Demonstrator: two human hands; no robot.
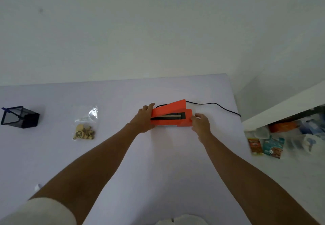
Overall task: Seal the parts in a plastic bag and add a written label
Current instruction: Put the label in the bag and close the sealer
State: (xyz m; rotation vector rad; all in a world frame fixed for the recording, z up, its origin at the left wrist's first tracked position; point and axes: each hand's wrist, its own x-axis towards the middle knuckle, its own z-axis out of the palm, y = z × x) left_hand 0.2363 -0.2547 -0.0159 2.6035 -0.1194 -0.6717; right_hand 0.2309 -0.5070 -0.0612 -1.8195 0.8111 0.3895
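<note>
Step in hand: positioning the sealer. My left hand (143,119) lies flat, fingers spread, against the left end of the orange plastic heat sealer (171,115), lid raised; my right hand (201,122) cups its right end, apparently without gripping. The clear plastic bag of tan parts (85,124) lies unsealed, well left on the white table (167,163). Next: fetch it and lay its mouth across the bar.

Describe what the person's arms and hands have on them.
Both forearms are bare. The left hand and right hand wear no gloves; no rings or watch show. A loose cream short sleeve covers the left upper arm. The right arm's sleeve is out of frame.
</note>
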